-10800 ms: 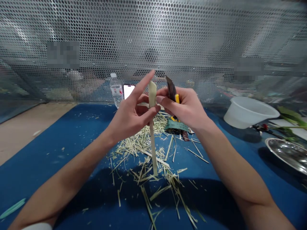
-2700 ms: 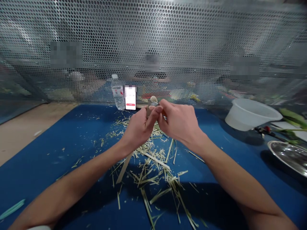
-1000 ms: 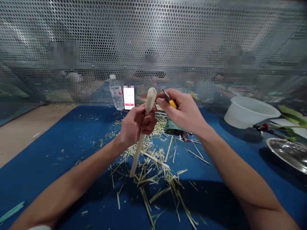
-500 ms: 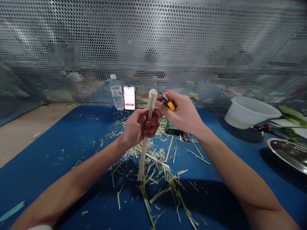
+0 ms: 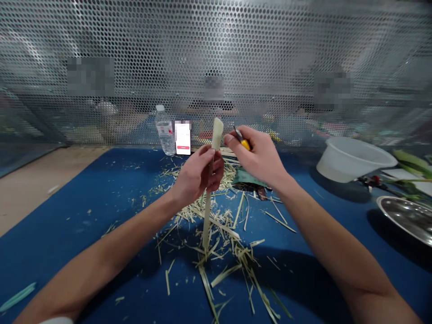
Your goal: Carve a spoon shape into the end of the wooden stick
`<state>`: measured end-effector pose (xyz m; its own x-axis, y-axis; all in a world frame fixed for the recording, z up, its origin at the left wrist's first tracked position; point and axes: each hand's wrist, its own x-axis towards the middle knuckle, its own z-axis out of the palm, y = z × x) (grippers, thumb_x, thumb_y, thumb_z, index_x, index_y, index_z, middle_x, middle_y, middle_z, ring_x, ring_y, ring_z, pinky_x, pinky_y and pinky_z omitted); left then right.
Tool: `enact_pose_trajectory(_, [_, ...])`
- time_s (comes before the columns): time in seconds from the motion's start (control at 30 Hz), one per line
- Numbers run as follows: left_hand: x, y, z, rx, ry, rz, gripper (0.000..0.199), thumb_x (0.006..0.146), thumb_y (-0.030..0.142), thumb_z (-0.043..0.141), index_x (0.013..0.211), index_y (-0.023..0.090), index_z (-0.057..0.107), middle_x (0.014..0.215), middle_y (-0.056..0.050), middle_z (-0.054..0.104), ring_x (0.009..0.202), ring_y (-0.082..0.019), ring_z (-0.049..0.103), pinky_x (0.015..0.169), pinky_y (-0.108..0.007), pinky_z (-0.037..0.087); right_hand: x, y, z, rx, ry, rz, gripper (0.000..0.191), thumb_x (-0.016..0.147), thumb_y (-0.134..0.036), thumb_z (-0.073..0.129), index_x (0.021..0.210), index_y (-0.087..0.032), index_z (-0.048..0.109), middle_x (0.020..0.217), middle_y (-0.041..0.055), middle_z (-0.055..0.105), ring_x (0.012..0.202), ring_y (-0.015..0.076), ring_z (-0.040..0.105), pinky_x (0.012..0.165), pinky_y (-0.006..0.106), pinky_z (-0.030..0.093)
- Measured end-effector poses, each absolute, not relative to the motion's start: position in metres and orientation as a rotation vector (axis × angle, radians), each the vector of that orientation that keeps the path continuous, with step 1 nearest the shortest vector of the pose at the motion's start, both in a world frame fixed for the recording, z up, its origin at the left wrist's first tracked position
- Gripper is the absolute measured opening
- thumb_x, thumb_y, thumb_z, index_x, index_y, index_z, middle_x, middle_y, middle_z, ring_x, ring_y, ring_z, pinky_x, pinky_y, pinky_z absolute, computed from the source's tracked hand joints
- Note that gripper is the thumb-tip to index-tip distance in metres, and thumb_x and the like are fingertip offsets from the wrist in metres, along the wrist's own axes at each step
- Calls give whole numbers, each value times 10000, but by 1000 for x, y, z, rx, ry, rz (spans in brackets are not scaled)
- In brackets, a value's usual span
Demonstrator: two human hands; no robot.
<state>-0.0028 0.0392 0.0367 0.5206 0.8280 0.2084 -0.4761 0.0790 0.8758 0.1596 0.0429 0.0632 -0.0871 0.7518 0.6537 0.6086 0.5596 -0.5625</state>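
A pale bamboo strip [image 5: 206, 220] stands almost upright, leaning slightly, with its top tipped to the right, above the middle of the mat. The left hand [image 5: 197, 177] is closed around it at mid-length, fingers wrapped and thumb on the near side. This grip leaves the rounded upper end free and lets the long lower part hang down. That lower end reaches the shavings [image 5: 221, 234], but whether it touches them I cannot tell.

The right hand [image 5: 256, 153] is held just beside the strip's upper end, not touching it. Its fingers are curled and pinch a yellow-handled knife [image 5: 245, 145] close to the short blade, a grip that seems suited to fine control.

Shavings lie heaped on the blue mat [image 5: 84, 225] below the hands, with a green packet [image 5: 248, 177] near the right hand. Farther off, a bottle [image 5: 165, 132] and a phone [image 5: 182, 139] stand against a perforated screen [image 5: 236, 58]. To the right are a white bowl [image 5: 351, 159], a steel plate [image 5: 407, 218] and green leaves [image 5: 411, 159].
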Motion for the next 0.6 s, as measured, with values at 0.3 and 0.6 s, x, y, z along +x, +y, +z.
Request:
enact_pose_trajectory(0.3, [-1, 43, 31, 1490, 622, 1215, 128, 928, 270, 580, 965, 149, 601, 725, 1, 603, 602, -95, 607, 599, -251, 583, 163, 49, 60, -1107, -1762, 179, 291, 917, -367, 529, 677, -206, 491, 642, -38, 434, 610, 102, 377, 574, 295, 294])
enact_pose_trajectory(0.6, [-2, 38, 36, 1590, 760, 1276, 148, 895, 284, 646, 878, 139, 620, 707, -17, 660, 618, -101, 646, 658, -246, 575, 163, 48, 62, -1128, -1771, 296, 221, 913, -352, 523, 796, -192, 621, 588, -43, 430, 581, 115, 385, 561, 301, 277])
